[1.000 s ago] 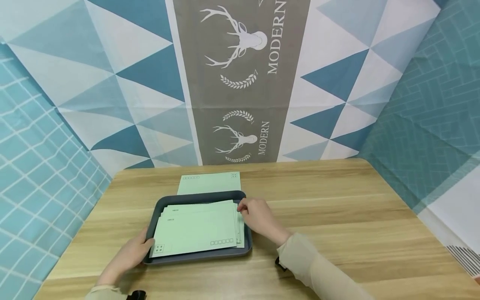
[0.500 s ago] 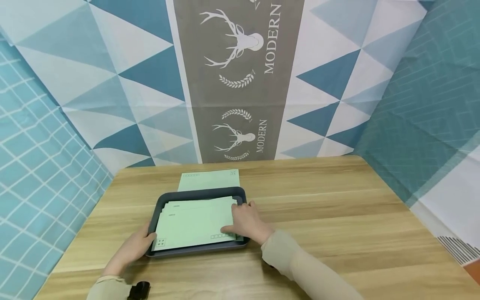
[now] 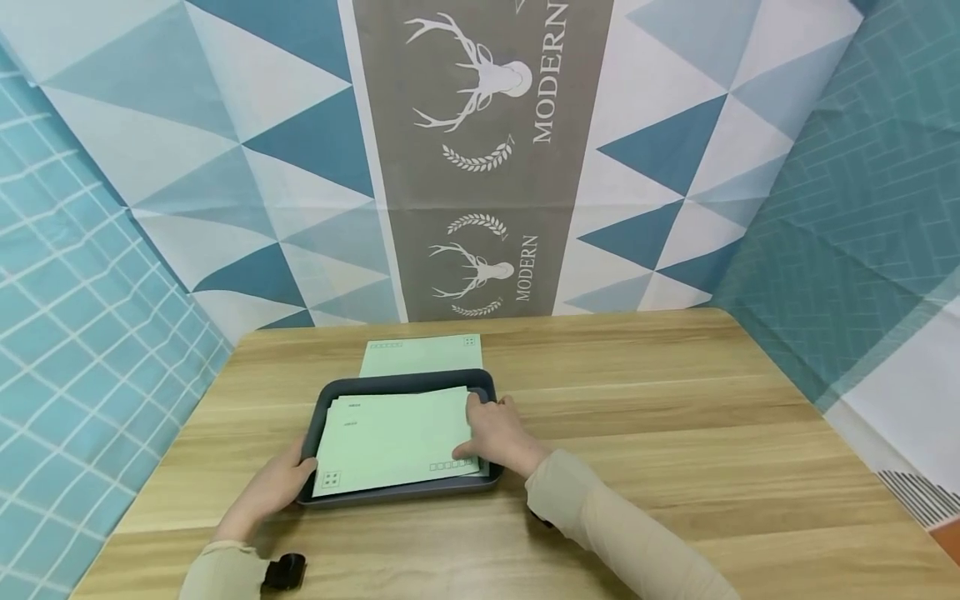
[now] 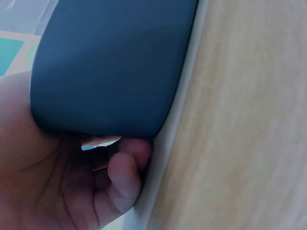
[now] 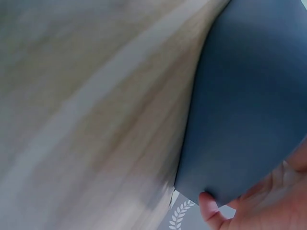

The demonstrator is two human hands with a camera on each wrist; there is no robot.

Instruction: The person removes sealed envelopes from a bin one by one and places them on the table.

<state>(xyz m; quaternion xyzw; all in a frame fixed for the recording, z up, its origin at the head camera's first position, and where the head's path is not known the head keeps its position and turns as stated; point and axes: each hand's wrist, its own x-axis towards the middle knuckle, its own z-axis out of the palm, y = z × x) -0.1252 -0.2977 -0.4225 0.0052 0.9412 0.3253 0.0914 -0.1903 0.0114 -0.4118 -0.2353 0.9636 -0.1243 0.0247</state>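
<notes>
A dark grey tray (image 3: 405,380) sits on the wooden table and holds a stack of pale green envelopes (image 3: 390,442). My left hand (image 3: 279,483) grips the tray's near left corner. In the left wrist view its fingers (image 4: 122,177) curl under the tray's rim (image 4: 115,67). My right hand (image 3: 497,433) rests over the right end of the stack, fingers laid on the top envelope and thumb near its printed boxes. The right wrist view shows the tray's outer wall (image 5: 249,96) and the edge of that hand (image 5: 273,201).
One more green envelope (image 3: 420,355) lies flat on the table just behind the tray. The wooden table (image 3: 675,433) stretches bare to the right and front. Patterned cloth walls close in the back and both sides.
My right hand has moved from the stack's far right corner down onto the top envelope's right end. The left hand stays on the tray corner. The stack looks squarer.
</notes>
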